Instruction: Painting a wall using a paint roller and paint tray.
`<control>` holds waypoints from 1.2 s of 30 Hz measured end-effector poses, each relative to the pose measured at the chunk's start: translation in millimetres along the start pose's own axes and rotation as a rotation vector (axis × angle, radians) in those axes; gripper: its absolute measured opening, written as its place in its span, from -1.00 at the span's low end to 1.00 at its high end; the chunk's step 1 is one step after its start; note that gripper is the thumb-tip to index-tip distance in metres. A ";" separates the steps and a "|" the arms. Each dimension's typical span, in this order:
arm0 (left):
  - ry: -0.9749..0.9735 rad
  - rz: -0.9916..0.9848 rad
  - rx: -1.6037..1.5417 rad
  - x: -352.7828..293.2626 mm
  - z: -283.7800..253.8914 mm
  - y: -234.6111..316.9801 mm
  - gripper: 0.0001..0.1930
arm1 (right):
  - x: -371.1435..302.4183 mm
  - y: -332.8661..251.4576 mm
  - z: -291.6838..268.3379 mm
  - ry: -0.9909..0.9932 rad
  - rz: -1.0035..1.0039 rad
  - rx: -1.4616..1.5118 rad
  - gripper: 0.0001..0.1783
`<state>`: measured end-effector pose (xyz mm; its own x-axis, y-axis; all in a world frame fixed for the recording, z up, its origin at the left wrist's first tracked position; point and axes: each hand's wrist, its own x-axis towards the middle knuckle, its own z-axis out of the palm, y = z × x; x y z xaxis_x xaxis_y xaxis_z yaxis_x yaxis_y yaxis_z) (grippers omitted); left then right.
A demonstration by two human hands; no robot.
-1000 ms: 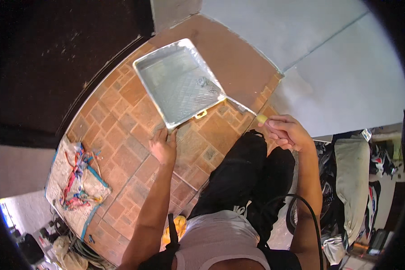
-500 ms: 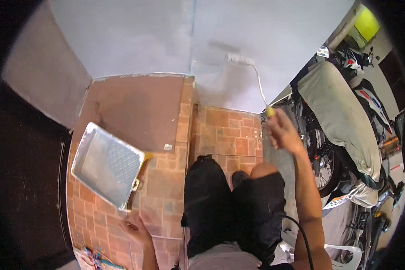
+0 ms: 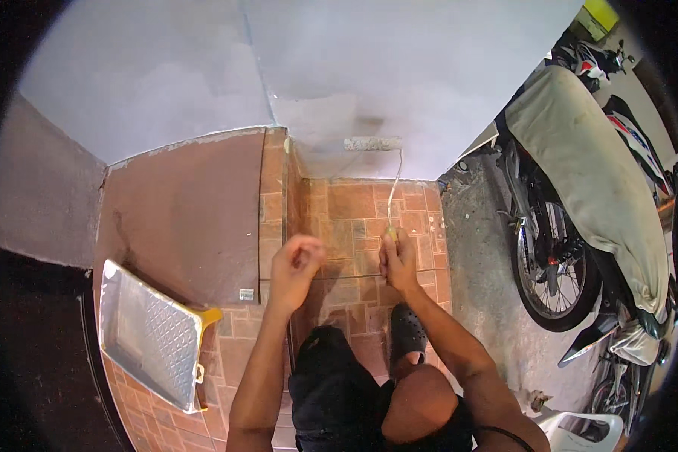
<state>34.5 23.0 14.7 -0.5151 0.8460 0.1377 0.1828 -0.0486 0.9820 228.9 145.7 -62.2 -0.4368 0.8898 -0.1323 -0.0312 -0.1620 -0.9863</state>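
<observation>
My right hand (image 3: 399, 260) is closed round the yellow handle of a paint roller (image 3: 373, 143). The roller's pale, paint-coated sleeve lies against the lower part of the light grey-white wall (image 3: 377, 60), and its thin wire frame runs down to my fist. My left hand (image 3: 297, 271) is raised in front of me, left of the roller handle and apart from it. Its fingers are curled in, and nothing shows in them. At the lower left is a paint tray (image 3: 154, 339) with a ribbed slope, paint-smeared edges and a yellow part on its right side.
A brown board (image 3: 181, 211) covers part of the tiled floor (image 3: 339, 226) on the left. To the right stands a motorcycle (image 3: 554, 264) under a beige cover (image 3: 587, 173). A white plastic chair (image 3: 587, 429) is at the lower right, and a dark doorway (image 3: 30, 339) at the left.
My right hand has come down and left, lowering the roller along the wall. My left hand has risen from near the tray, its fingers now curled. The whole view has shifted.
</observation>
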 end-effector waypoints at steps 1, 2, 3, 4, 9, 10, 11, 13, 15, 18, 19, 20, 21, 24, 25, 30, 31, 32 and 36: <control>-0.125 -0.121 -0.103 11.2 5.8 -14.2 -0.90 | 2.2 2.5 2.6 0.004 -0.048 0.001 -0.80; -0.252 -0.242 -0.206 17.9 9.8 -26.8 -0.89 | 4.5 5.6 4.3 0.016 -0.049 -0.003 -0.80; -0.266 -0.242 -0.216 21.2 15.1 -33.0 -0.89 | 6.6 9.1 1.5 0.026 -0.047 0.012 -0.79; -0.306 -0.302 -0.183 22.0 19.6 -37.9 -0.89 | 8.2 11.6 -2.5 0.036 -0.046 0.025 -0.77; -0.368 -0.277 0.168 4.9 25.1 -76.8 -0.90 | 14.0 8.4 -24.6 0.087 0.009 0.140 -0.73; -0.348 -0.351 0.052 7.3 25.5 -66.2 -0.90 | 11.1 2.7 -32.6 0.108 0.068 0.126 -0.72; -0.324 -0.427 -0.061 8.1 26.2 -62.2 -0.91 | 10.3 1.1 -42.1 0.121 0.075 0.120 -0.72; -0.264 -0.356 -0.034 7.6 24.8 -69.0 -0.90 | 17.6 -7.3 -49.8 0.102 0.016 -0.016 -0.73; -0.280 -0.398 0.014 3.7 26.6 -69.4 -0.89 | 26.0 -1.5 -53.3 0.134 0.001 -0.023 -0.69; -0.370 -0.418 0.077 1.3 29.9 -62.4 -0.87 | 38.4 25.0 -57.9 0.198 -0.110 0.062 -0.64; -0.362 -0.427 0.082 0.4 27.6 -63.3 -0.87 | 40.7 30.5 -51.9 0.223 -0.106 0.048 -0.62; -0.370 -0.405 0.078 -0.3 25.2 -64.7 -0.86 | 43.4 35.9 -46.1 0.249 -0.101 0.035 -0.60; -0.378 -0.382 0.074 -0.7 22.9 -65.3 -0.85 | 47.0 39.6 -38.8 0.242 -0.092 0.040 -0.60; -0.386 -0.429 0.128 2.3 24.2 -61.8 -0.82 | 62.4 41.7 -20.8 0.251 -0.122 -0.034 -0.62; -0.383 -0.437 0.133 2.3 24.1 -61.6 -0.82 | 69.8 40.6 -14.9 0.247 -0.114 -0.029 -0.62; -0.401 -0.394 0.216 2.7 26.5 -60.1 -0.79 | 116.5 33.4 5.5 0.250 -0.407 -0.156 -0.68; -0.400 -0.399 0.218 1.5 25.4 -61.8 -0.79 | 120.8 33.5 9.7 0.248 -0.403 -0.153 -0.68; -0.384 -0.412 0.210 -0.7 23.7 -64.0 -0.79 | 124.2 33.4 14.3 0.279 -0.429 -0.272 -0.68; -0.375 -0.428 0.205 -1.5 23.8 -61.9 -0.77 | 125.0 44.6 24.4 0.345 -0.425 -0.478 -0.67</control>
<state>43.9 37.4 -49.4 -0.2555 0.8989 -0.3560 0.2015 0.4097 0.8897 151.1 239.3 -120.3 -0.1629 0.9312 0.3261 0.2957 0.3615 -0.8843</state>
